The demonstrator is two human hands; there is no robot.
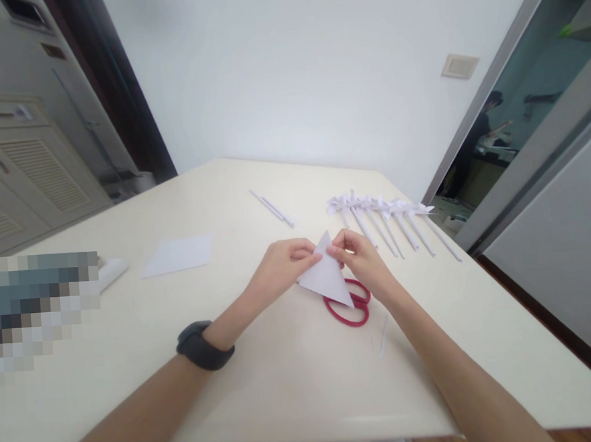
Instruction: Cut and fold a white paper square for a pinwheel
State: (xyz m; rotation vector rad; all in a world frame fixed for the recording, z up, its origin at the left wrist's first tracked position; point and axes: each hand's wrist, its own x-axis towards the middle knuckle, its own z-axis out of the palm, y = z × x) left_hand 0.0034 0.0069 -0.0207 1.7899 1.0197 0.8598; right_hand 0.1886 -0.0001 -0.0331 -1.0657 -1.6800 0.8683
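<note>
One smooth white paper triangle [330, 282], crisp-edged, sits between our hands: our left hand [285, 261] pinches its left edge with thumb and fingers, our right hand [362, 257] pinches the opposite edge, both near the apex. Its wide base spreads below our pinch, over red loop-handled scissors [362, 301] on the pale tabletop [276, 389]. Beyond lie rolled-paper sticks [406, 231] with folded, pointed heads [382, 208].

- Below the right hand [352, 249]: red scissors [362, 301], blades mostly hidden by the paper [326, 276].
- Far left from the left hand [285, 258]: one pixelated object [34, 290], cut by the edge.
- Far right from the right hand: a person [472, 137], too small for details.
</note>
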